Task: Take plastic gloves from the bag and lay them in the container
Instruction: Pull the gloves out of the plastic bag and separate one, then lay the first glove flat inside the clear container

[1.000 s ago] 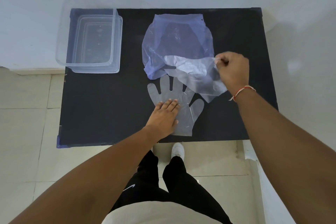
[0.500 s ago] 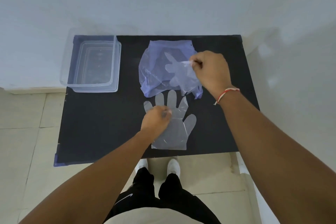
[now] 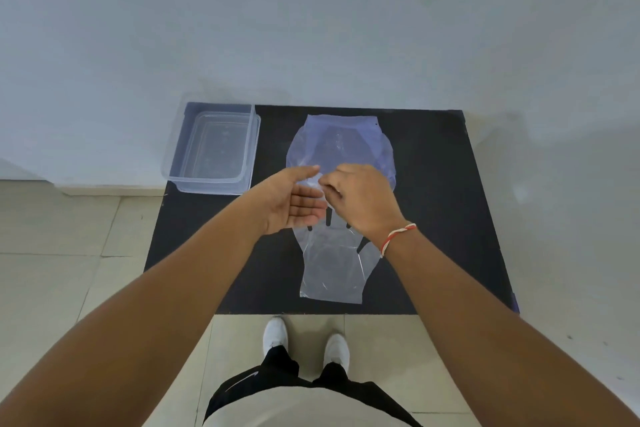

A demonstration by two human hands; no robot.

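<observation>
Two bare hands meet above the black table (image 3: pixel 433 211), just nearer the person than the bag (image 3: pixel 341 146). No label reads anywhere; the only mark is a white swoosh on the black trousers (image 3: pixel 242 383). Thin, bluish and translucent, the bag lies flat and crinkled against the table's far edge. A clear, glossy glove (image 3: pixel 334 270) lies flat on the near side of the bag, cuff toward the person, its fingers hidden under the hands. Left of the bag stands the clear, rectangular, round-cornered plastic container (image 3: pixel 213 149). The left hand (image 3: pixel 294 199) is open, palm up, fingers spread loosely. The right hand (image 3: pixel 363 199), with a red-and-white thread bracelet (image 3: pixel 396 236), pinches a wisp of clear film at the left fingertips.
</observation>
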